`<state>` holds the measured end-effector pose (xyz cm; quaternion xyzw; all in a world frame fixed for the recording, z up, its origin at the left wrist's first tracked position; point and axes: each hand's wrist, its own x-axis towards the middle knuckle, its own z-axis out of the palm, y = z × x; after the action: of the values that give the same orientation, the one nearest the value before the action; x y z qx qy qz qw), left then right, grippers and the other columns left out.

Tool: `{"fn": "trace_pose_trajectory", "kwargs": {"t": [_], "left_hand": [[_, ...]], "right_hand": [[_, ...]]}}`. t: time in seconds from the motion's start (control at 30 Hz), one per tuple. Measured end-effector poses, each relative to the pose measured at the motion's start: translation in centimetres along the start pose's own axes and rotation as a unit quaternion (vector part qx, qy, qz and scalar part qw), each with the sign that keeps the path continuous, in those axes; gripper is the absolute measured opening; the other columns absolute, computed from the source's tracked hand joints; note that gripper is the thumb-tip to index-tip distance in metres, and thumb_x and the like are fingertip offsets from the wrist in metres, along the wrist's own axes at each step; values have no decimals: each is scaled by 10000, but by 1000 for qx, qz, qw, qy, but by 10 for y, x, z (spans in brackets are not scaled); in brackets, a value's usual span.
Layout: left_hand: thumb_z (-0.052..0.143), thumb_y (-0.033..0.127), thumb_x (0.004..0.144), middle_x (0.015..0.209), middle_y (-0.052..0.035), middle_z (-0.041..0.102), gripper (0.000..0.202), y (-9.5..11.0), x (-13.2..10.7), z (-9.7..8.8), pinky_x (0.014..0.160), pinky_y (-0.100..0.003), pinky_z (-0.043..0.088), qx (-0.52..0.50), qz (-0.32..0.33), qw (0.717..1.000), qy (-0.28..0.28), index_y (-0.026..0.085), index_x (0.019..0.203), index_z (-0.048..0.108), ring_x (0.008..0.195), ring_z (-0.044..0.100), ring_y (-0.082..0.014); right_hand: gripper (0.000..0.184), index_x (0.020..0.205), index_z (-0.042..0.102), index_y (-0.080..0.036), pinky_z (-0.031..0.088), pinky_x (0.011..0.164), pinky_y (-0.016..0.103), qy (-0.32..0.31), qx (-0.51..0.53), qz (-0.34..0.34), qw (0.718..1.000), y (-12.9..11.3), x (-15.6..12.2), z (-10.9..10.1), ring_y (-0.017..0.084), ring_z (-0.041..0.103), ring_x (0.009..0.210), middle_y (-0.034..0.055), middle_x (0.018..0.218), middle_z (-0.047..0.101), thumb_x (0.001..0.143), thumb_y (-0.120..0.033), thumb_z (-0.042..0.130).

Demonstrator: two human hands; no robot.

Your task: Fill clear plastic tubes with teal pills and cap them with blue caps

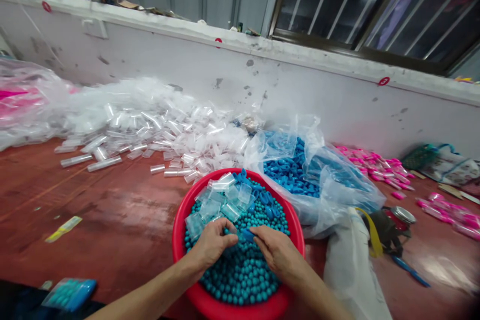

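A red basin [180, 220] sits at the near edge of the red-brown table, filled with small teal balls [243, 275], several clear plastic tubes [221, 200] and blue caps [268, 200]. Both my hands are inside it. My left hand [212, 246] is curled, fingertips pressed together over the balls near a clear tube. My right hand [275, 250] pinches a small blue cap [247, 234] between thumb and fingers. The two hands' fingertips almost meet in the middle of the basin.
A large heap of clear tubes [150, 130] lies behind the basin. An open plastic bag of blue caps [292, 170] stands at its right. Pink pieces [378, 165] are scattered far right. A white wall [225, 70] bounds the table's back.
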<state>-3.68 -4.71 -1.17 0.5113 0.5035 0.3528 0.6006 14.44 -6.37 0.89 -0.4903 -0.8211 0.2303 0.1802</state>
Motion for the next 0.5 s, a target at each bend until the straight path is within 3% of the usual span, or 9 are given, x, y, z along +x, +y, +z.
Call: {"fn": "trace_pose_trajectory", "kwargs": {"t": [0.1,0.27,0.37,0.5], "left_hand": [[588,249,569,535,50,466,169,5,-2,0,505,-215,306,44,23,999,19,140,697,574,534,416,-96],[579,313,617,545,56,471,191,12,-7,8,473,-201,319,-6,24,1000,-3,164,701,493,518,464,-98],[508,446,686,564,57,487,281,13,-9,11,368,-188,300,-59,-7,998,-32,193,766,416,439,489,-109],[511,488,688,521,73,455,404,9,-4,10,311,-179,288,-54,5,999,6,182,935,419,372,454,-101]], "right_hand": [[224,976,567,-188,427,750,293,38,16,35,999,-1,-5,-7,191,577,837,62,898,627,858,-230,382],[158,831,530,-199,389,518,218,88,189,107,972,-13,5,2,123,500,535,-34,590,499,851,-300,410],[163,740,532,-191,356,477,203,110,247,115,956,-17,14,13,99,444,492,-46,566,445,828,-297,446],[198,736,523,-182,329,420,191,136,313,127,931,-17,20,17,79,400,440,-44,580,445,831,-325,425]]}}
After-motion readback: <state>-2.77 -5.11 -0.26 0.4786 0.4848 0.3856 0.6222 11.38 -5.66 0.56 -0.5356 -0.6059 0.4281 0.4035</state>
